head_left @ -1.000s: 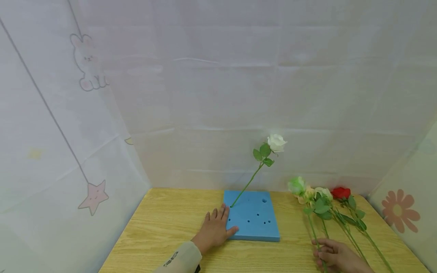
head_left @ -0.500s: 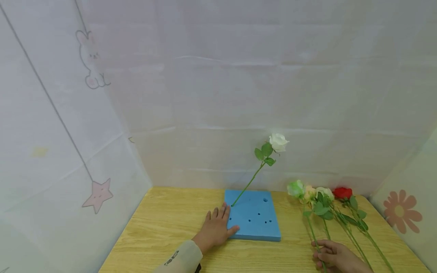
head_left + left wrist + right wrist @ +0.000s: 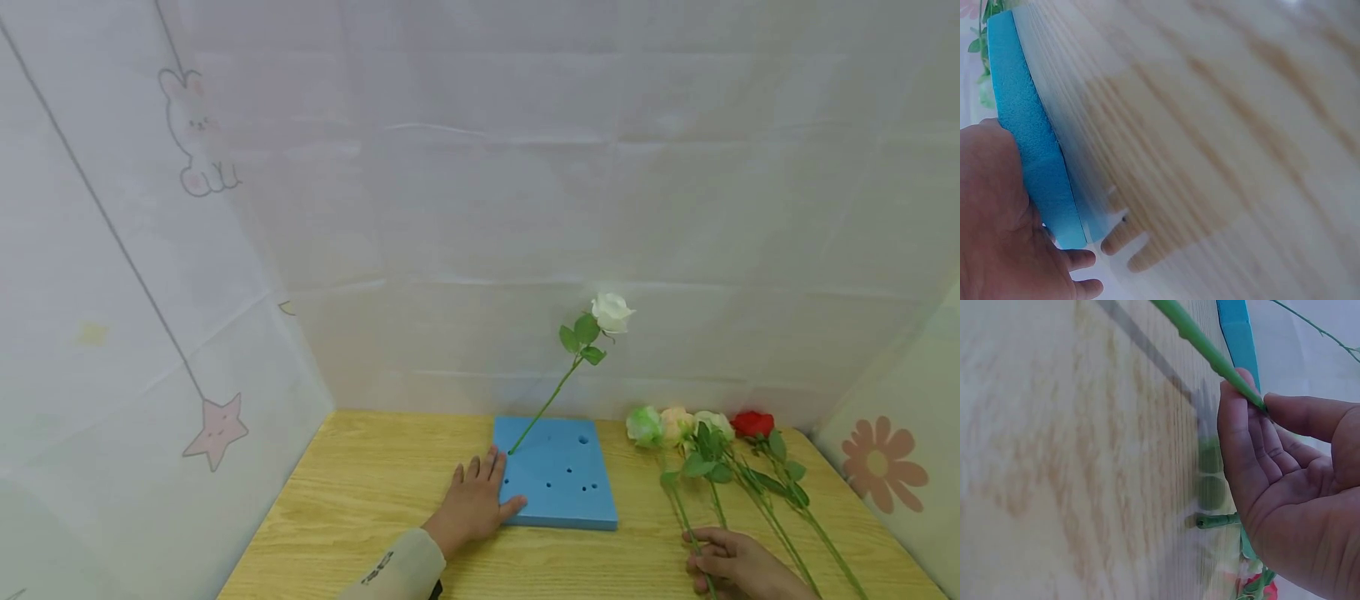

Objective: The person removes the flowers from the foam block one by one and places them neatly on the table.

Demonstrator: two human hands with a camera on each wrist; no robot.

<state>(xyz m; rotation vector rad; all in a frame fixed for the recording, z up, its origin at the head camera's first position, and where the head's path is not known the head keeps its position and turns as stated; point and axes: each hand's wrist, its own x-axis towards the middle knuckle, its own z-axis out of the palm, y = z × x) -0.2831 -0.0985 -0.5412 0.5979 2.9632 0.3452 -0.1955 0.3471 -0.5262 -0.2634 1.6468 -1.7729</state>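
Observation:
My left hand (image 3: pixel 471 507) lies with straight, spread fingers on the left edge of a blue foam block (image 3: pixel 558 504) dotted with holes; the left wrist view shows the block's side (image 3: pixel 1041 144) beside that hand. A white rose (image 3: pixel 611 313) stands in a hole near the block's left edge, its stem leaning right. At the right, my right hand (image 3: pixel 738 565) pinches the stem of a green-and-white flower (image 3: pixel 645 427) between thumb and fingers. In the right wrist view the lower stem (image 3: pixel 1194 339) sticks out above the wood, its shadow beneath.
Beside the right hand lie a peach flower (image 3: pixel 677 425), a cream rose (image 3: pixel 716 426) and a red rose (image 3: pixel 752 423), their stems running toward the front. The wooden table (image 3: pixel 360 483) meets a pale cloth backdrop (image 3: pixel 450 350) behind and at both sides.
The head of the green-and-white flower has shifted slightly left and down, away from the peach flower. The right hand has barely moved, and the left hand stays on the foam block.

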